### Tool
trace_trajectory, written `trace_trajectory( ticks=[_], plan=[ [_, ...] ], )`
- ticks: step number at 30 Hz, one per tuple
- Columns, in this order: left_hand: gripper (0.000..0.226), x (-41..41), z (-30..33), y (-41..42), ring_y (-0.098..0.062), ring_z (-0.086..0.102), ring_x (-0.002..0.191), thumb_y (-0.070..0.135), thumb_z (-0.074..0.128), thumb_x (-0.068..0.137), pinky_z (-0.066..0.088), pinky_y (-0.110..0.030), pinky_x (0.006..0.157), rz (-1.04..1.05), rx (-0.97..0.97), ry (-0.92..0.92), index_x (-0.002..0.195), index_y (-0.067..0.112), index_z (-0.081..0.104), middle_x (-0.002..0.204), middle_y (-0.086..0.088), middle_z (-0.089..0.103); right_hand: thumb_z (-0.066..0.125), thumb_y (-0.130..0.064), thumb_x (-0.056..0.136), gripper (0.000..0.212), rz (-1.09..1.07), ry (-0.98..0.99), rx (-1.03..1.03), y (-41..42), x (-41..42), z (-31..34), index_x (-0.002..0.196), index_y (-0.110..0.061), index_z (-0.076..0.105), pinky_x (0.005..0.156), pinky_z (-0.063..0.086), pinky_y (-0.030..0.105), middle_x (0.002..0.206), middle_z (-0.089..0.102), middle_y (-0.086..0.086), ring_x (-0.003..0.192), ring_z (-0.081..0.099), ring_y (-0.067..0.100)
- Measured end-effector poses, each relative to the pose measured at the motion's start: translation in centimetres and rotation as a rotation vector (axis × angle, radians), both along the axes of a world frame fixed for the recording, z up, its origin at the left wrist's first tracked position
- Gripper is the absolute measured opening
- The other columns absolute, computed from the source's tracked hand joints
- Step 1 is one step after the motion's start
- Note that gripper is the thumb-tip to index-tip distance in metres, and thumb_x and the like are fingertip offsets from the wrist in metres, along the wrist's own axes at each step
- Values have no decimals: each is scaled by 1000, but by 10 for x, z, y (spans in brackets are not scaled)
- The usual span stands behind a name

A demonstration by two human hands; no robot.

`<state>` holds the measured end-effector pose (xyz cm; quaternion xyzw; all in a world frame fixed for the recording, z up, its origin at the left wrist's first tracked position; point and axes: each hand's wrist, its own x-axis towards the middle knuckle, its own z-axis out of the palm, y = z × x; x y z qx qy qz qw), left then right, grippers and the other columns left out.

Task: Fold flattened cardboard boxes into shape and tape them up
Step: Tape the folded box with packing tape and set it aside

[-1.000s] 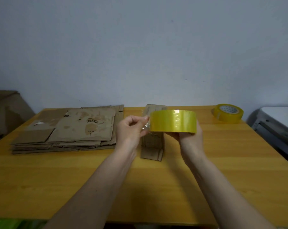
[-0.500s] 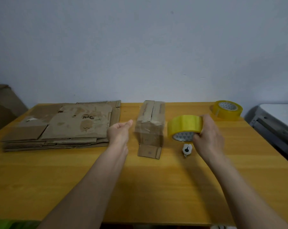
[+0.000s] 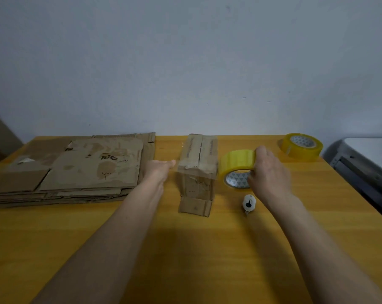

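The bench (image 3: 185, 249) is carrying every item. A stack of flattened boxes (image 3: 76, 172) is lying on its left portion, reaching to the far edge. A folded box (image 3: 197, 172) is standing near the middle, just right of the stack. The left hand (image 3: 156, 172) is sitting between stack and folded box, close to the box's left side. A tape roll (image 3: 237, 164) is sitting tilted just right of the folded box, with the right hand (image 3: 270, 174) lying on its right side. A small cutter (image 3: 249, 202) is lying in front of that roll. A second tape roll (image 3: 302, 147) is lying near the far right corner, well apart. A grey unit (image 3: 365, 167) is standing beyond the bench's right edge.
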<state>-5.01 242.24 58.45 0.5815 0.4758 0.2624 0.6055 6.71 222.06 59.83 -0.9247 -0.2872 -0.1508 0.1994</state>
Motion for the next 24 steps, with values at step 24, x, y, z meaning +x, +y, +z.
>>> trace_trajectory(
  ticks=[24],
  plan=[
    [35, 6, -25, -31, -15, 49, 124, 24, 46, 99, 23, -43, 115, -268, 1255, 361, 132, 25, 55, 131, 5, 60, 53, 0, 82, 25, 111, 233, 127, 9, 8, -29, 95, -15, 37, 52, 30, 35, 77, 43, 1, 72, 48, 28]
  ],
)
